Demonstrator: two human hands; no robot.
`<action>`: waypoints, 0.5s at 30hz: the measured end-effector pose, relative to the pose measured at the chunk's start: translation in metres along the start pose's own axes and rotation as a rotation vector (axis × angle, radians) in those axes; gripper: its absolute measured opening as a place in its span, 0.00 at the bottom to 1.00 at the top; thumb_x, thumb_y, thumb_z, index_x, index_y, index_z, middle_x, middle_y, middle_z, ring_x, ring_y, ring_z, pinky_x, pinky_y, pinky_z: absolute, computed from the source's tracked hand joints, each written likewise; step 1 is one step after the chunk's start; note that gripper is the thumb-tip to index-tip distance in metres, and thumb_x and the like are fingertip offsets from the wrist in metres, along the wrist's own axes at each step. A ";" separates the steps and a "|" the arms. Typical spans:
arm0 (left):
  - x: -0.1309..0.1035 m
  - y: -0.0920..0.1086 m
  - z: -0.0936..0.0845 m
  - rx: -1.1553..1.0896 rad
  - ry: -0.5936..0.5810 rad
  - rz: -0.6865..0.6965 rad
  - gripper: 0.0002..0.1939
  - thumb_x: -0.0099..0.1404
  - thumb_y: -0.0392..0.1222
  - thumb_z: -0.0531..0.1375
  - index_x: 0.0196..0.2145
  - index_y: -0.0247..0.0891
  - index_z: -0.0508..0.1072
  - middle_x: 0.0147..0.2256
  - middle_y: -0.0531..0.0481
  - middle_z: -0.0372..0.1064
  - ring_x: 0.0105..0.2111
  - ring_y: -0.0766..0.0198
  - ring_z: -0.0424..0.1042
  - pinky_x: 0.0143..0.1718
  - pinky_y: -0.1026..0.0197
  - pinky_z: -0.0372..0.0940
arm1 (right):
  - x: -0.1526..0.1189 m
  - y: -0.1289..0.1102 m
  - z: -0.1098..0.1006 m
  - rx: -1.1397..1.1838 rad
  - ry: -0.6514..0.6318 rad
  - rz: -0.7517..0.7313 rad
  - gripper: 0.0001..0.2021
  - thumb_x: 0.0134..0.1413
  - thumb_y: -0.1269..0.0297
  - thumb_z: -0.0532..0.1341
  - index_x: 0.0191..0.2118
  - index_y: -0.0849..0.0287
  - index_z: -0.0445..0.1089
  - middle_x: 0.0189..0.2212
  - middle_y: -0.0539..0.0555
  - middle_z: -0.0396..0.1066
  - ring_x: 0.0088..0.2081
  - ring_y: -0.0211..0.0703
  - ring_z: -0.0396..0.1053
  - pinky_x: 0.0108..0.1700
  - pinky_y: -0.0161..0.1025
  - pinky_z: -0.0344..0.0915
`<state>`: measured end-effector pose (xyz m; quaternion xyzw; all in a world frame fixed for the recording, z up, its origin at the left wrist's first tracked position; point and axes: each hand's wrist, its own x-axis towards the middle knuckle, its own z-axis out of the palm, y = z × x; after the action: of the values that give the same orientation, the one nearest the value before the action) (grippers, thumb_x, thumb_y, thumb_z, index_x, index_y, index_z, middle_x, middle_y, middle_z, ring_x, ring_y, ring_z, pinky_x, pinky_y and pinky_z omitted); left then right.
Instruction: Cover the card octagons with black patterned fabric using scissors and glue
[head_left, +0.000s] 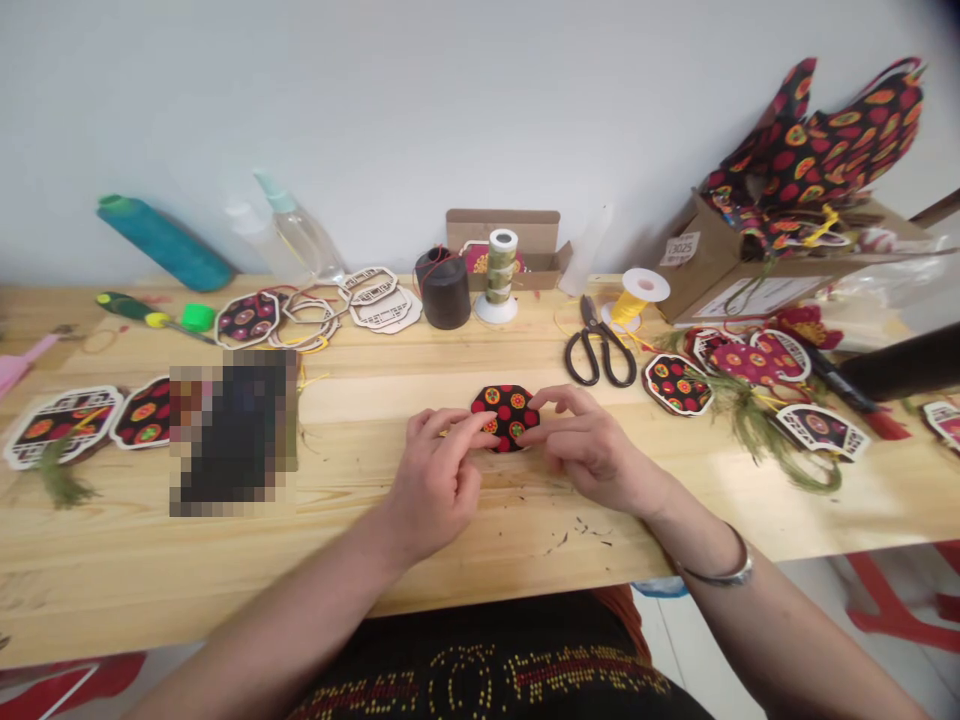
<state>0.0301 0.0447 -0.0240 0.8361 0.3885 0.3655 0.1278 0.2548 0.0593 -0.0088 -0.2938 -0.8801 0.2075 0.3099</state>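
Note:
A small eight-sided piece covered in black fabric with red and orange flower prints [508,418] lies at the middle of the wooden table, between my two hands. From the left, my left hand [442,465] grips its edge, fingertips resting on the printed face. My right hand [589,445] holds the opposite edge between thumb and fingers, and a bracelet circles that wrist. Whether the piece lies flat or is slightly raised is hard to tell. Beyond my right hand are black-handled scissors [600,345], and a similar printed piece [679,385] lies to their right.
Along the wall stand a black thread spool [442,290], a patterned ribbon roll [501,275] and a yellow thread spool [637,295]. A cardboard box [697,265] with printed fabric is at right. Fabric ornaments [64,425] and a blurred dark object [240,430] lie left.

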 end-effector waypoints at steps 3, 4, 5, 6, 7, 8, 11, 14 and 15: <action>-0.001 -0.001 0.000 0.010 0.003 -0.010 0.32 0.54 0.21 0.51 0.56 0.39 0.62 0.37 0.50 0.78 0.44 0.52 0.67 0.46 0.43 0.61 | 0.001 0.000 -0.002 -0.016 0.004 0.025 0.16 0.44 0.86 0.51 0.23 0.56 0.67 0.34 0.47 0.78 0.52 0.50 0.61 0.50 0.50 0.62; -0.001 -0.001 0.000 0.013 -0.003 -0.010 0.32 0.54 0.21 0.51 0.56 0.39 0.61 0.37 0.50 0.78 0.44 0.52 0.67 0.46 0.43 0.61 | 0.001 0.000 -0.003 -0.016 -0.012 0.035 0.17 0.44 0.86 0.50 0.23 0.56 0.66 0.33 0.47 0.78 0.52 0.50 0.61 0.50 0.50 0.62; -0.001 -0.001 0.000 0.015 -0.008 -0.008 0.32 0.55 0.21 0.51 0.56 0.39 0.61 0.37 0.50 0.78 0.44 0.52 0.67 0.46 0.43 0.61 | 0.001 0.000 -0.003 -0.014 -0.026 0.042 0.17 0.43 0.86 0.50 0.22 0.56 0.66 0.33 0.47 0.78 0.52 0.50 0.61 0.50 0.49 0.62; -0.001 -0.001 0.001 0.014 -0.008 -0.004 0.32 0.55 0.21 0.51 0.56 0.38 0.61 0.37 0.50 0.78 0.44 0.52 0.67 0.46 0.43 0.61 | 0.001 0.000 -0.002 -0.009 -0.032 0.042 0.16 0.43 0.86 0.50 0.22 0.56 0.65 0.33 0.47 0.78 0.52 0.49 0.61 0.49 0.49 0.62; -0.001 -0.001 0.000 0.012 -0.006 -0.006 0.31 0.55 0.21 0.51 0.56 0.38 0.61 0.36 0.50 0.78 0.44 0.52 0.67 0.47 0.43 0.61 | 0.001 0.000 -0.002 -0.005 -0.021 0.038 0.16 0.43 0.86 0.51 0.22 0.56 0.65 0.33 0.47 0.78 0.52 0.49 0.61 0.49 0.48 0.63; -0.001 -0.001 0.000 0.011 0.003 -0.012 0.31 0.55 0.21 0.51 0.55 0.38 0.62 0.36 0.50 0.78 0.44 0.53 0.67 0.47 0.44 0.61 | 0.000 0.001 -0.002 -0.002 0.006 0.035 0.16 0.44 0.86 0.51 0.22 0.57 0.65 0.34 0.48 0.78 0.52 0.49 0.61 0.48 0.47 0.63; 0.000 0.000 -0.002 0.036 0.046 -0.076 0.30 0.55 0.22 0.51 0.54 0.38 0.63 0.39 0.49 0.78 0.45 0.52 0.66 0.48 0.44 0.61 | -0.003 0.007 0.001 -0.031 0.133 0.064 0.16 0.43 0.86 0.51 0.21 0.56 0.64 0.35 0.49 0.78 0.50 0.48 0.62 0.43 0.45 0.64; 0.001 0.000 -0.003 0.087 0.082 -0.169 0.29 0.55 0.22 0.52 0.54 0.37 0.62 0.42 0.47 0.78 0.47 0.51 0.66 0.49 0.42 0.60 | -0.005 0.011 0.002 -0.081 0.197 0.116 0.16 0.40 0.86 0.50 0.20 0.56 0.64 0.34 0.49 0.79 0.49 0.49 0.63 0.41 0.46 0.63; 0.001 -0.001 -0.003 0.101 0.085 -0.189 0.29 0.55 0.23 0.52 0.54 0.37 0.62 0.42 0.46 0.77 0.47 0.51 0.65 0.49 0.42 0.60 | -0.005 0.012 0.002 -0.088 0.198 0.121 0.16 0.39 0.86 0.50 0.20 0.56 0.64 0.34 0.49 0.79 0.49 0.50 0.63 0.41 0.46 0.63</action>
<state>0.0280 0.0456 -0.0220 0.7848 0.4887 0.3669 0.1027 0.2610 0.0644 -0.0186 -0.3786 -0.8341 0.1570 0.3692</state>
